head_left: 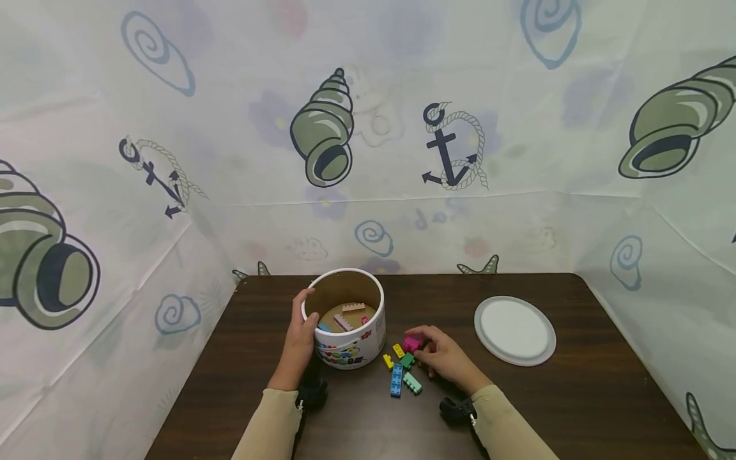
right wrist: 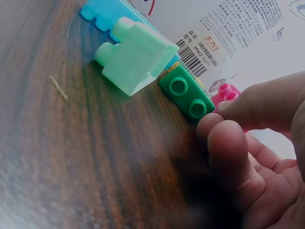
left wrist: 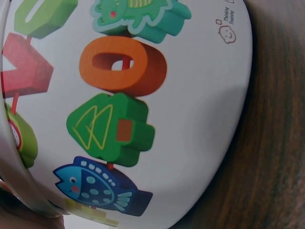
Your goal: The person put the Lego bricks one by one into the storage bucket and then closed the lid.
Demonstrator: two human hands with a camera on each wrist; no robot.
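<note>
A white round tub (head_left: 376, 338) with printed pictures stands on the table, tilted slightly in the head view. My left hand (head_left: 296, 345) grips its left rim. Inside lie two pale pink toy bricks (head_left: 353, 307), with a blue piece (head_left: 324, 327) and a small bright pink one. To the tub's right, my right hand (head_left: 445, 359) pinches a bright pink brick (head_left: 411, 344) between thumb and fingers. Just beside those fingertips is a green brick (right wrist: 187, 93). Near it lie a mint brick (right wrist: 136, 59), a blue brick (head_left: 397, 381) and two small yellow bricks (head_left: 398, 351).
A white round lid (head_left: 515, 331) lies flat at the right of the dark wooden table (head_left: 581, 383). Behind and at both sides hangs a pale cloth (head_left: 397, 160) printed with shells and anchors. Each wrist wears a black camera strap (head_left: 457, 411).
</note>
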